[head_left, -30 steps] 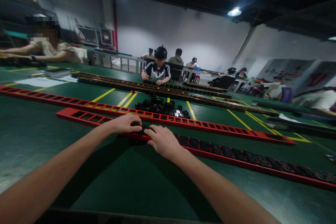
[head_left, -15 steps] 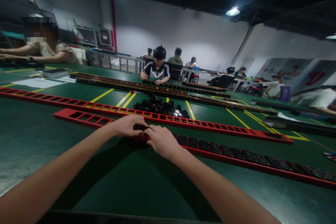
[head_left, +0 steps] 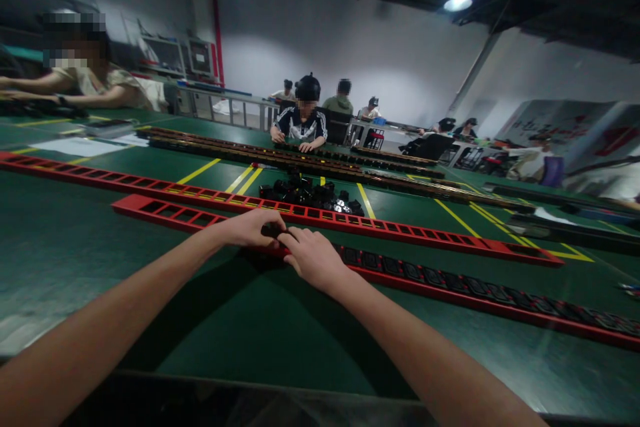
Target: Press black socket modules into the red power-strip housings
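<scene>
A long red slotted frame (head_left: 450,300) runs across the green table, its right part filled with a row of black square pieces (head_left: 413,271); open slots show at its left end. My left hand (head_left: 255,227) curls over this frame, fingers bent round a dark piece that is mostly hidden. Beside it, my right hand (head_left: 313,257) rests on the frame, its fingertips meeting the same spot. Both hands' fingers are closed together there. Behind them lies a second red frame (head_left: 165,188) with open slots, and beyond that a pile of black parts (head_left: 310,197).
Long dark rails (head_left: 250,155) cross the table farther back. White papers (head_left: 75,146) lie at the left. Across the table a person (head_left: 303,123) works with both hands; another person (head_left: 95,83) sits at the far left. Yellow tape lines mark the green table (head_left: 225,327).
The view has tilted down slightly, so the scene sits a little higher and the table's near edge shows more. My hands stay at the same place on the frame.
</scene>
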`<action>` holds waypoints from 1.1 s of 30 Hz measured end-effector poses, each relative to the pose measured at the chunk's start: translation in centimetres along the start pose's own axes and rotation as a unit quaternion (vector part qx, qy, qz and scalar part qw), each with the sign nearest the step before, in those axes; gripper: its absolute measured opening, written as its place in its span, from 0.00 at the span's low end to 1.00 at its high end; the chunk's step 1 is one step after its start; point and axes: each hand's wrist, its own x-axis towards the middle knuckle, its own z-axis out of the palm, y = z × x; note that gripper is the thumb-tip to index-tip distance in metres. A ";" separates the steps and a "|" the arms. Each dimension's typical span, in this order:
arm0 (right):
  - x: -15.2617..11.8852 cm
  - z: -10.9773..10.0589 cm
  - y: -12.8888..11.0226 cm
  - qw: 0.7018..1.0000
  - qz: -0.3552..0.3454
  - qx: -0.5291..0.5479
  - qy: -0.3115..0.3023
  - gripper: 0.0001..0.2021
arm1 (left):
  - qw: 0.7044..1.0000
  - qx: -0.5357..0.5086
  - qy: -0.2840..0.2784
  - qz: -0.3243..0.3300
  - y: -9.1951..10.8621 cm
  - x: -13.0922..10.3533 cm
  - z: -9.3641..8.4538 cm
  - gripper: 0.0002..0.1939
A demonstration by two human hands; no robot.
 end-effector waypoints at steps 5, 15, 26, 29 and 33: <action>0.1 0.1 0.1 1.000 0.002 0.022 0.003 0.23 | 0.999 0.022 0.008 -0.027 0.4 -0.1 0.2 0.21; 0.2 0.4 0.3 0.999 -0.001 0.050 0.015 0.20 | 0.998 0.060 -0.015 -0.034 0.6 -0.2 0.6 0.28; 0.2 0.6 0.4 0.999 -0.009 0.039 0.022 0.22 | 0.996 0.068 -0.016 -0.051 0.7 -0.1 0.5 0.25; 0.2 0.7 0.4 0.999 -0.012 0.040 0.026 0.22 | 0.995 0.075 -0.007 -0.066 0.7 -0.3 0.6 0.27; 0.2 0.4 0.4 0.998 -0.012 0.047 0.029 0.23 | 0.993 0.080 0.001 -0.081 0.9 -0.5 0.7 0.27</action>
